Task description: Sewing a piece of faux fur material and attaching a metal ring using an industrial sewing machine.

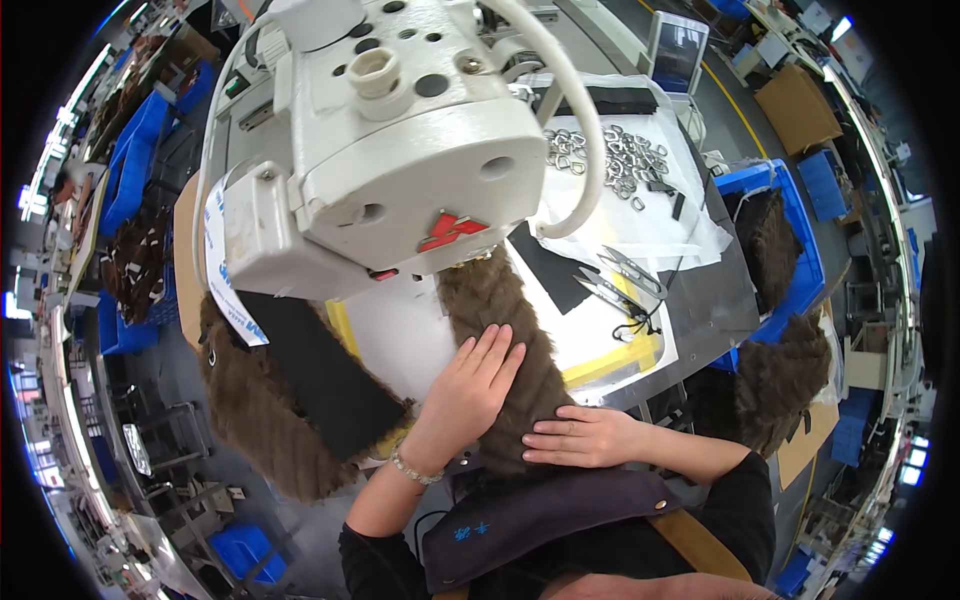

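A long strip of brown fur fabric runs from beneath the head of a white sewing machine toward my body. My left hand lies flat on the strip's left side, fingers stretched out and pointing at the machine. Nearer to me, my right hand rests on the strip's right edge with its fingers extended to the left. Neither hand grips anything. The needle area is hidden behind the machine head. Left of the strip, another brown fur piece with a black fabric panel hangs over the table edge.
Thread snips and scissors lie right of the strip. Many metal rings are heaped on white sheeting behind them. A blue bin holding fur stands at the right, with more fur pieces beside it.
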### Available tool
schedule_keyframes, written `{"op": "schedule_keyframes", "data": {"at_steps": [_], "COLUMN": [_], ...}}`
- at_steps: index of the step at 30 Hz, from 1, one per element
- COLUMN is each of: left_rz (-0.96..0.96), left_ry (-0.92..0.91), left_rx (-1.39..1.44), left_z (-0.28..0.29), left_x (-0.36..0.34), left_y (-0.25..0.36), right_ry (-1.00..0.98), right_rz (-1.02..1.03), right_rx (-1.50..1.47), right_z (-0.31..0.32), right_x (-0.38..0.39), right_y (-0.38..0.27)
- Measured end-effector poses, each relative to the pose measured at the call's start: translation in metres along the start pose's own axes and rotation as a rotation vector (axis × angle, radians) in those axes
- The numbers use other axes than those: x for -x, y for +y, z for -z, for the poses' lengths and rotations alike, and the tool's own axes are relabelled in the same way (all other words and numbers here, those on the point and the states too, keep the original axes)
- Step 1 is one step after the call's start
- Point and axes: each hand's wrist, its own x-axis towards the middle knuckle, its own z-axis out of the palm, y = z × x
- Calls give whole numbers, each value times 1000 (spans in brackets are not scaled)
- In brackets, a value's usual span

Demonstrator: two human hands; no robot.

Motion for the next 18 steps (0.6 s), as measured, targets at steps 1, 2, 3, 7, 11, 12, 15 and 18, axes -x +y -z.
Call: {"op": "schedule_keyframes", "data": {"at_steps": [1, 2, 3, 7, 11, 12, 15, 18], "left_rz": [-10, -38, -47, -58, 79, 149, 341, 274], "left_ry": [4, -40, -45, -8, 85, 96, 105, 136], "left_rx": [1, 10, 14, 87, 343, 368, 951, 945], "left_z": [1, 1, 2, 5, 10, 14, 17, 19], "left_x": [1, 5, 7, 11, 5, 4, 12, 10], "left_y": [0, -3, -5, -8, -9, -8, -14, -13], "right_ry": [2, 4, -6, 74, 305, 305, 369, 378], "right_rz": [19, 8, 16, -95, -1054, -1062, -1142, -1143], "right_rx": [18, 19, -16, -317, -938, -941, -1086, -1080], "right_z": [1, 1, 1, 4, 25, 25, 21, 20], "right_x": [1, 1, 1, 7, -9, -10, -15, -16], "right_y": [0, 1, 2, 5, 8, 11, 14, 16]}}
